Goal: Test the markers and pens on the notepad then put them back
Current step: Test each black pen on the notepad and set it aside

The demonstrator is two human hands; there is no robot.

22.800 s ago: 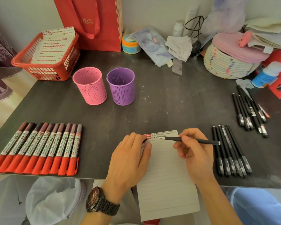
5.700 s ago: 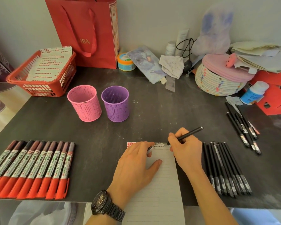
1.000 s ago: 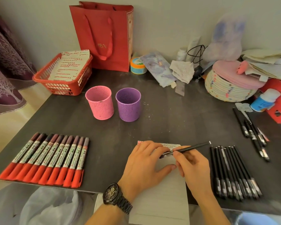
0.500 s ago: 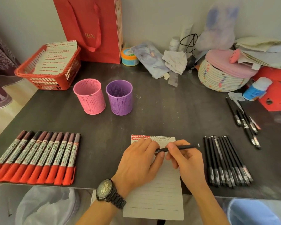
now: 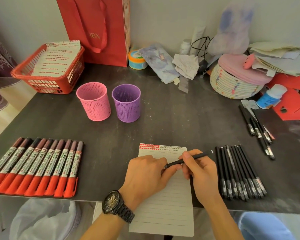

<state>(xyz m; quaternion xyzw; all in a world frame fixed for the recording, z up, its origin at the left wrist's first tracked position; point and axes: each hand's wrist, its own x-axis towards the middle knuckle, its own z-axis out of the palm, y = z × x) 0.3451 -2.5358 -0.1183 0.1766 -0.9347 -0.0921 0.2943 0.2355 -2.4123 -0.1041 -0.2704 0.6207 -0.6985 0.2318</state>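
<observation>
Both hands have slid down the notepad (image 5: pixel 164 201), off its scribbled top lines, and the black pen (image 5: pixel 192 158) has tipped from level to slanted.

Head view: the right hand (image 5: pixel 200 174) grips the slim matte barrel over the pad's upper half. The left hand (image 5: pixel 145 175) rests on the paper, thumb and fingers closing round the pen's front end, likely to recap it. Whether a cap sits there, I cannot tell.

Just right of the pad lies a tidy row of black pens (image 5: pixel 239 172), probably sorted for testing. Well left lie fat red-capped markers (image 5: pixel 36 167). Beyond the pad stand a perforated pink cup (image 5: pixel 93 101) and purple cup (image 5: pixel 126 103), which look empty.
</observation>
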